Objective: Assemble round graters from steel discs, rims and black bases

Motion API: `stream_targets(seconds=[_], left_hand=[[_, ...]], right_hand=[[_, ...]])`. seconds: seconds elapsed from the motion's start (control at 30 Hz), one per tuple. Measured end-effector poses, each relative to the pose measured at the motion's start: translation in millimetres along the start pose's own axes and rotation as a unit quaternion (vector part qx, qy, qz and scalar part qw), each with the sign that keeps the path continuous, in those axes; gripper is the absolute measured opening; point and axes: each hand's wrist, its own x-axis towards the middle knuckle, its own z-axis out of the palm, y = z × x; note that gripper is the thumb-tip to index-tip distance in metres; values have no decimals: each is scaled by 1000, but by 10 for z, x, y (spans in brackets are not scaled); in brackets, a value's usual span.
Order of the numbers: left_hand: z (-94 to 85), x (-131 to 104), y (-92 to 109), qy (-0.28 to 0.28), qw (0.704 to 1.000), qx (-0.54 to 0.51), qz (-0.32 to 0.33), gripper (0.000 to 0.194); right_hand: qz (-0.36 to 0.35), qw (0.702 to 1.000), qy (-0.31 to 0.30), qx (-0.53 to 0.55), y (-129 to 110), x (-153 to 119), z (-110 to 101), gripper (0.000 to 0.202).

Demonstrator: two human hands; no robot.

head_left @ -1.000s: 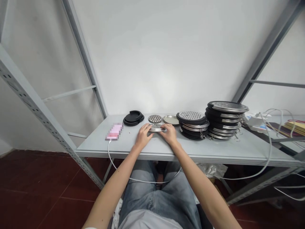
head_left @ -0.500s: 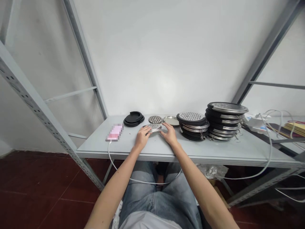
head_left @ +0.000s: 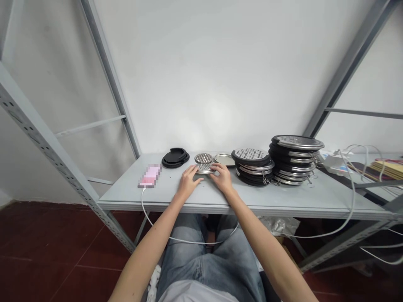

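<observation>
A round perforated metal disc (head_left: 205,168) is held low over the tabletop, between my two hands. My left hand (head_left: 188,181) has its fingertips on the disc's left edge, with the thumb out to the near side. On the opposite edge, my right hand (head_left: 222,178) presses its curled fingers against the rim. Just behind lies a second metal disc (head_left: 203,158) with larger holes. A shallow silver round tray (head_left: 224,159) rests to its right. Whether the held disc touches the table is hard to see.
Black round lids (head_left: 175,157) lie at the back left, near a phone (head_left: 150,175) with a white cable. Two stacks of black-rimmed metal discs, a shorter stack (head_left: 252,167) and a taller stack (head_left: 296,161), stand right. Metal posts flank the grey table (head_left: 132,196).
My right fingers have moved in onto the disc's right edge. My left thumb has come away from the disc toward me. The view has shifted slightly.
</observation>
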Motion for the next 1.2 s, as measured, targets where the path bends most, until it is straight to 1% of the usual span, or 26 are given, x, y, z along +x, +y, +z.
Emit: stream_targets(seconds=[0.1, 0.2, 0.27, 0.33, 0.47, 0.53, 0.6, 0.7, 0.8, 0.87, 0.97, 1.07, 1.13, 1.2], left_hand=[[-18, -13, 37, -13, 999, 29, 19, 46], [-15, -19, 31, -15, 999, 40, 5, 35], [0, -20, 11, -17, 999, 28, -10, 31], [16, -20, -11, -17, 1000, 6, -24, 29], [15, -17, -40, 13, 998, -39, -47, 28], [4, -11, -47, 26, 997, -58, -49, 28], [-4, -5, -48, 24, 997, -61, -47, 28], [-9, 3, -32, 10, 999, -33, -35, 29], [-15, 4, -3, 6, 1000, 2, -11, 39], [-24, 1, 13, -1, 1000, 9, 9, 43], [-36, -2, 22, -15, 999, 6, 29, 35], [-42, 0, 18, -15, 1000, -12, 22, 28], [-40, 1, 13, -20, 999, -36, 14, 27], [-34, -2, 10, -22, 998, -65, 5, 28]], right_hand=[[-36, 999, -41, -7, -93, 1, -23, 8], [-52, 996, -77, -11, -166, 15, -43, 3], [-46, 996, -80, -4, -177, 24, -46, 5], [-25, 998, -65, 8, -150, 27, -40, 13], [46, 998, -31, 30, -26, 20, -14, 44], [65, 996, -31, 46, 31, 15, -5, 48], [74, 995, -24, 56, 66, 14, -1, 40], [78, 996, 3, 49, 67, 15, -7, 23], [57, 998, 5, 39, 15, 15, -18, 14], [35, 999, -1, 29, -38, 13, -26, 10], [-8, 1000, -23, 5, -121, 11, -39, 9], [-36, 999, -39, -9, -171, 12, -47, 9], [-26, 999, -30, -7, -166, 13, -45, 14], [1, 1000, -20, 1, -130, 14, -38, 25]])
